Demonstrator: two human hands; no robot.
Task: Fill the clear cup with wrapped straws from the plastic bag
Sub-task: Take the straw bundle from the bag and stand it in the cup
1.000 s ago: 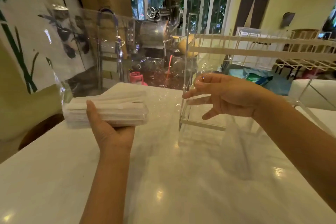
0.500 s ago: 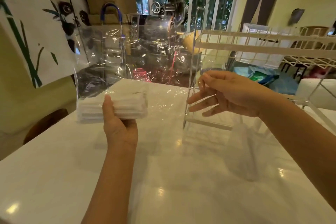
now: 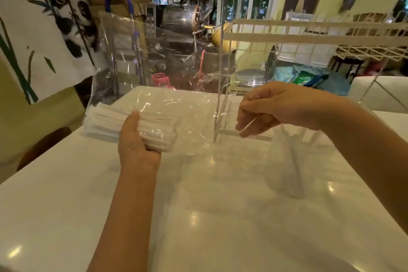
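My left hand (image 3: 138, 143) grips a bundle of white wrapped straws (image 3: 106, 122) through the clear plastic bag (image 3: 187, 117), held low over the white table (image 3: 198, 216). The bag's loose film crinkles rightward and stands up behind the bundle. My right hand (image 3: 276, 108) hovers just right of the bag's open side, fingers curled down with thumb and fingertips close together. A thin clear glint shows at the fingertips; I cannot tell whether it is the bag's edge. Below my right wrist a faint clear cup (image 3: 289, 161) stands on the table.
A clear acrylic stand (image 3: 220, 95) rises between the bag and my right hand. A white wire rack (image 3: 309, 35) spans the right side at head height. Behind the table's far edge are a metal machine (image 3: 183, 17) and clutter. A panda cloth (image 3: 44, 28) hangs at left.
My left hand has lowered the straw bundle toward the table. My right hand has dropped and curled its fingers, from spread to nearly pinched, beside the bag's open side.
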